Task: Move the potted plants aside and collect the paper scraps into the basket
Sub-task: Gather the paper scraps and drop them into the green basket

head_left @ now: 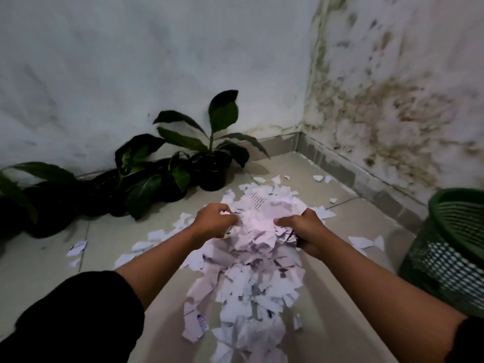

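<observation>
Paper scraps point(251, 260) lie in a long white heap on the pale tiled floor point(340, 323), running from the corner of the room down toward the bottom of the view, with printed text visible on a few pieces near the top. Both hands are pressed into the far part of the heap from opposite sides. The left hand point(213, 218) has its fingers curled closed around a bunch of scraps at the heap's left edge, and the right hand point(297, 227) is likewise closed on scraps at the right edge, so that a mound of paper is bunched up between them. Dark sleeves cover the upper arms at the lower corners of the view. Loose single scraps are scattered apart from the heap: a few to the left on the floor, some near the skirting by the corner, and a couple to the right between the heap and the basket. The basket point(450, 260) is green with a lattice wall and stands upright at the right edge, near the stained wall point(392, 87), well apart from the hands. Potted plants point(146, 174) in dark pots stand in a row along the left wall point(131, 61), just beyond the heap's far left side, their broad dark leaves overlapping one another.
</observation>
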`<action>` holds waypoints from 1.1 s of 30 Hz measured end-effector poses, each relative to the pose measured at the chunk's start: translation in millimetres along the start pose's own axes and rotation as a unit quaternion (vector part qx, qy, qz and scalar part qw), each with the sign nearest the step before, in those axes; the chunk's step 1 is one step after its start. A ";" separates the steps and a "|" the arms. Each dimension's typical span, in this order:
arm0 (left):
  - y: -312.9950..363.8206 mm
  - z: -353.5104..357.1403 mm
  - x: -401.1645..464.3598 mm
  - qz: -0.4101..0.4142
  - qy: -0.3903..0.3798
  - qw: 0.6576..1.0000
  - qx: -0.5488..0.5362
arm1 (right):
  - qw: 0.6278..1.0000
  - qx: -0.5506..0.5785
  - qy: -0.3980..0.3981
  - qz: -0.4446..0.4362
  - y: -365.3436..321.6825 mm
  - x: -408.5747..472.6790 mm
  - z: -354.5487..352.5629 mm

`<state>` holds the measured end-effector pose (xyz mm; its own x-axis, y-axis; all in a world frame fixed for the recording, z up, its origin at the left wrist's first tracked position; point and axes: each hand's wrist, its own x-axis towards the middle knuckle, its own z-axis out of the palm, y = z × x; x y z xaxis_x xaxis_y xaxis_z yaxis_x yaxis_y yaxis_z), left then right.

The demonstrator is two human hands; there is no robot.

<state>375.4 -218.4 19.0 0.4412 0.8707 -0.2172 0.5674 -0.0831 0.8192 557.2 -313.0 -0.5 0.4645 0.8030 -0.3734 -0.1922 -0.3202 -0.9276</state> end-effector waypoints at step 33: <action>264.9 307.0 -46.1 -0.021 -0.299 0.926 -0.231 | 0.924 -0.031 0.379 0.034 -7.4 -63.3 -336.5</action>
<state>718.9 -429.3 83.1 0.8098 0.4338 -0.3950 0.2952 0.2806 0.9133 820.2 -530.7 28.1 0.9297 0.2057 -0.3055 -0.2040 -0.4031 -0.8921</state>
